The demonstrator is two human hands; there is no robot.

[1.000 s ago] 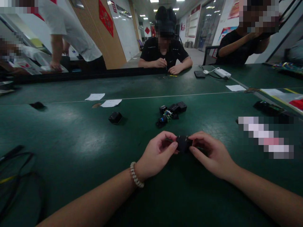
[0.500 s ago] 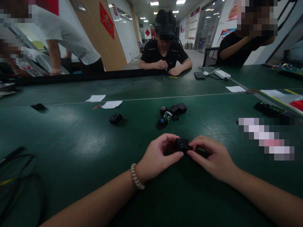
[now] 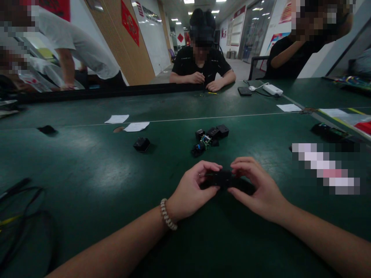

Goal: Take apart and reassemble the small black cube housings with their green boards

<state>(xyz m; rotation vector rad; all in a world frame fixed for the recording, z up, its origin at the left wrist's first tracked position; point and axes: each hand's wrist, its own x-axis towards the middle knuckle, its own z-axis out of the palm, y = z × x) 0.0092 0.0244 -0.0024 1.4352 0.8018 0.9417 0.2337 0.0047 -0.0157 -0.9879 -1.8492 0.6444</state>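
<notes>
A small black plastic block rests between both my hands, just above the green table. My left hand, with a bead bracelet on its wrist, pinches the block's left end, thumb below and fingers curled over the top. My right hand grips the right end in the same way. Most of the block is hidden by my fingers. Beyond my hands lies a cluster of black parts with a small circuit board.
A lone black part lies to the left, with paper slips behind it. Black cables sit at the near left edge. A person in black works across the table, near a phone and a white charger. Other people stand at the left.
Both hands have closed further over the black block, fingers now curled on top of it. The block has turned and sits lower, hidden more than before.
</notes>
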